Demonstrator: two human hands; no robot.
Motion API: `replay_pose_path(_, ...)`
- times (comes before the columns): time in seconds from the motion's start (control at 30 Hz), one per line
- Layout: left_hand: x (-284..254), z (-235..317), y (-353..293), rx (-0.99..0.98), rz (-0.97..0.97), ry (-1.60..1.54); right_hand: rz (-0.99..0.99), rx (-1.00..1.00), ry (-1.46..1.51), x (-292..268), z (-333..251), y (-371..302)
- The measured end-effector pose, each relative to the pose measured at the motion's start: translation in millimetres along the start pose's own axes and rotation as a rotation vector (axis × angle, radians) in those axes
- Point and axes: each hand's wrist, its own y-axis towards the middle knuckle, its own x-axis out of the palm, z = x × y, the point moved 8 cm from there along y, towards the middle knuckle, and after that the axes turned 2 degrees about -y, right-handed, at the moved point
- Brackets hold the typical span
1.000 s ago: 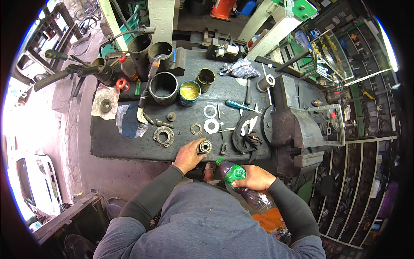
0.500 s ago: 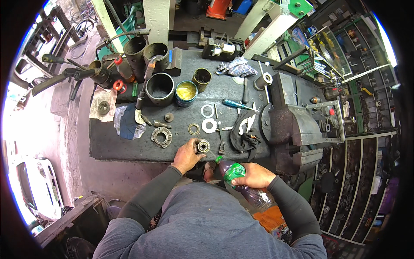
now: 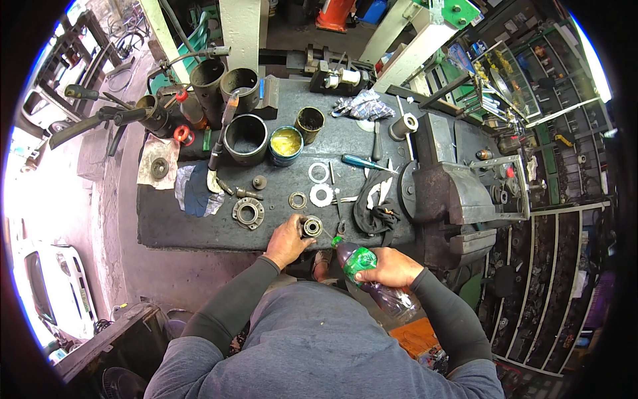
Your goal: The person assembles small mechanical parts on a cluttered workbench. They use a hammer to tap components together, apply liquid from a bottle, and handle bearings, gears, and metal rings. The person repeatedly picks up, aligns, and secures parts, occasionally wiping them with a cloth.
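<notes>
Left hand (image 3: pixel 286 241) grasps the bearing (image 3: pixel 311 227), round face up, over the near edge of the bench (image 3: pixel 186 229). Best, I judge, to hold it level, fingertips on the outer wall so the face stays open. Right hand (image 3: pixel 395 267), to the right, is wrapped round the bottle (image 3: pixel 359 265), tipped so its green cap points far and left at the bearing, the two apart. Short, light squeezes would probably suit; a hard one could splash. Too small to tell whether liquid is leaving the cap. Count, left to right: one disc (image 3: pixel 159 167) on a stained cloth (image 3: pixel 150 149); one flange (image 3: pixel 238 214); one tin of yellow grease (image 3: pixel 286 158); one metal ring (image 3: pixel 292 203); two white rings (image 3: pixel 310 174), the nearer one notched; one blue screwdriver (image 3: pixel 362 161); one dark rag (image 3: pixel 367 216); one vise (image 3: pixel 452 193), far right of the hands.
</notes>
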Motion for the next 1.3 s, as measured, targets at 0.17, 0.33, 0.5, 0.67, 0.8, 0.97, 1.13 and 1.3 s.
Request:
replay_pose_path(0.17,-9,20,-4,0.148,0.041,0.007,-0.002,-0.003,-0.004,2,3,8)
replay_pose_path(0.33,-7,15,-4,0.124,0.052,-0.002,-0.002,-0.022,-0.038,0,-9,10)
replay_pose_path(0.5,-9,18,-4,0.126,0.058,0.000,-0.005,-0.091,-0.022,1,-26,10)
replay_pose_path(0.67,-9,18,-4,0.205,0.100,-0.003,-0.047,-0.055,-0.035,10,-19,15)
replay_pose_path(0.8,-8,16,-4,0.145,0.059,-0.014,-0.057,-0.067,-0.046,12,-23,9)
replay_pose_path(0.97,-7,15,-4,0.148,0.069,-0.013,-0.041,-0.032,-0.095,16,-8,6)
replay_pose_path(1.13,-7,13,-3,0.176,0.095,-0.019,-0.019,0.001,-0.105,15,7,1)
replay_pose_path(1.3,-3,7,-3,0.084,0.044,-0.031,0.019,0.017,0.000,10,27,-6)
